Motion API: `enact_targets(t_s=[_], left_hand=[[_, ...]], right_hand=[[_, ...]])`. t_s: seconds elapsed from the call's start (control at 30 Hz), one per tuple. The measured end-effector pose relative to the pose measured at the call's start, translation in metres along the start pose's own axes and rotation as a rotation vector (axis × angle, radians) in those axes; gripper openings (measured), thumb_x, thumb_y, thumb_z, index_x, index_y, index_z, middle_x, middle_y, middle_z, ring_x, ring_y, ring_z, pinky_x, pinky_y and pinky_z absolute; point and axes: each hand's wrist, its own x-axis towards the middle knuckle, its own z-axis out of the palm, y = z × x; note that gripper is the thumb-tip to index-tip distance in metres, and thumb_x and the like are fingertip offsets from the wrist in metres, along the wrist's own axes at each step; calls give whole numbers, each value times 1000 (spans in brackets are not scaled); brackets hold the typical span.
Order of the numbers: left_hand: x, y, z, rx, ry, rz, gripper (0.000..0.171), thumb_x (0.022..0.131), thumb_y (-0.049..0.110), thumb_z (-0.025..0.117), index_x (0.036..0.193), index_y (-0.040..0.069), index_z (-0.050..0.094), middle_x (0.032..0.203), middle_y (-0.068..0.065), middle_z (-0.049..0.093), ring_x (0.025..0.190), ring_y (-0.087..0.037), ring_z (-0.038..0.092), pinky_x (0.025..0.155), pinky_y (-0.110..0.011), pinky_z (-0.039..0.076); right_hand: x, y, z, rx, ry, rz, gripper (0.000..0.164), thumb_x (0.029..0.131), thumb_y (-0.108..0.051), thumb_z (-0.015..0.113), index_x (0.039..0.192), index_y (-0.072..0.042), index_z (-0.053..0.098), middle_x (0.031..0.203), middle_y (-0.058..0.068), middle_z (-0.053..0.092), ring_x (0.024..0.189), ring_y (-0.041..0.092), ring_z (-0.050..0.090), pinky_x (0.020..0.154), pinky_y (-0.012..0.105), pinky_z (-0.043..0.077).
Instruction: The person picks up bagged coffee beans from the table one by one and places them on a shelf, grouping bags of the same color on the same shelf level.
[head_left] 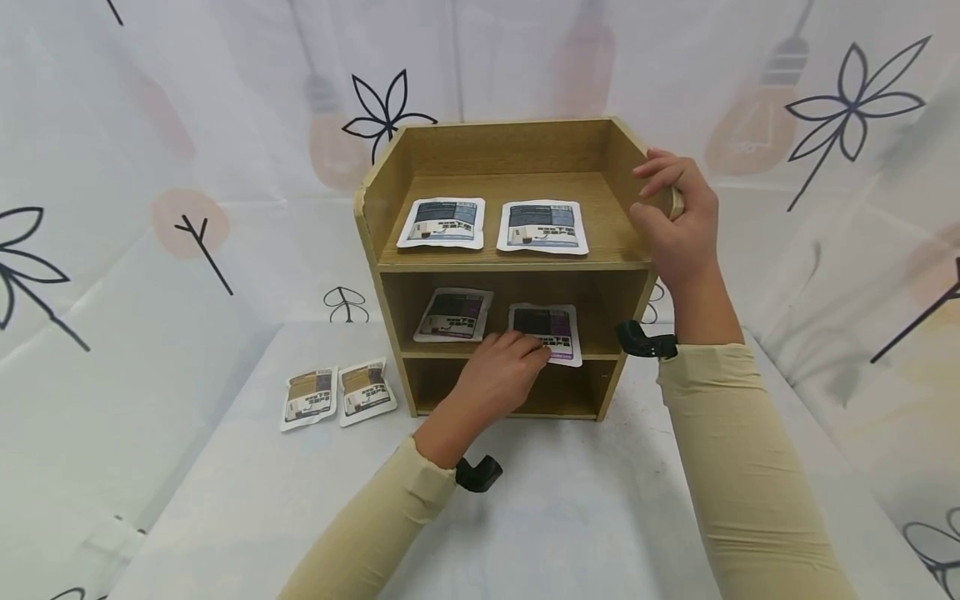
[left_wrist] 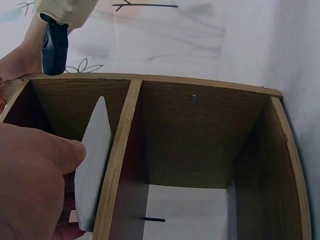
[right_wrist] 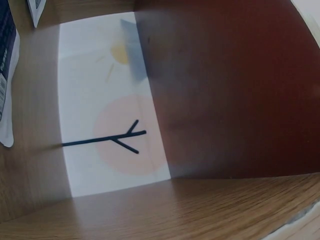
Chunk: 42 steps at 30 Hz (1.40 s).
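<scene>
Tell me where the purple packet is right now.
In the head view, the purple packet lies on the middle shelf of the wooden rack, right of another packet, with the left hand gripping it.

The wooden shelf [head_left: 498, 267] is viewed from above and in front by the head camera. It is seen at close range by both wrist cameras, filling their frames [left_wrist: 200, 145] [right_wrist: 225, 100].

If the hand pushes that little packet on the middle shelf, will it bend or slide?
Probably slide: the packet lies flat on smooth wood under the left hand. It looks thin and light, so likely a bit floppy; edge-on in the left wrist view it curves slightly. The right hand grips the shelf unit.
</scene>
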Motion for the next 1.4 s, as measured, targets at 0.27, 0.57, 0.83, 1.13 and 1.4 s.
enact_targets(t_s=[0.27,0.57,0.83,1.13,1.4], left_hand=[[7,1,3,8,-24,-26,25,99,20,54,120,22,68,119,4,67,110,-15,61,90,-32,54],[14,0,10,31,-31,-46,26,100,20,53,120,23,68,119,5,67,109,-15,62,87,-31,55],[20,-1,13,43,-3,-65,24,99,21,54,117,24,70,116,6,69,107,-14,63,85,-31,56],[22,-1,16,36,37,-83,22,98,24,57,114,23,71,113,6,70,103,-13,64,82,-29,57],[19,-1,16,-17,43,-90,23,99,24,55,117,21,69,115,4,68,106,-13,64,88,-29,55]], right_hand=[[1,4,-1,-12,-2,14,19,78,1,52,93,13,49,104,-17,60,135,15,43,119,47,25],[1,2,0,7,-1,14,18,78,2,51,92,13,48,103,-16,61,135,16,43,119,46,26],[0,1,0,21,4,10,16,77,2,51,89,12,49,102,-16,61,134,17,44,118,46,27],[0,0,0,20,1,8,17,77,2,51,90,12,48,103,-16,61,135,19,43,118,46,28],[1,5,0,10,0,6,16,78,0,52,90,11,50,104,-16,61,135,17,43,119,46,26]])
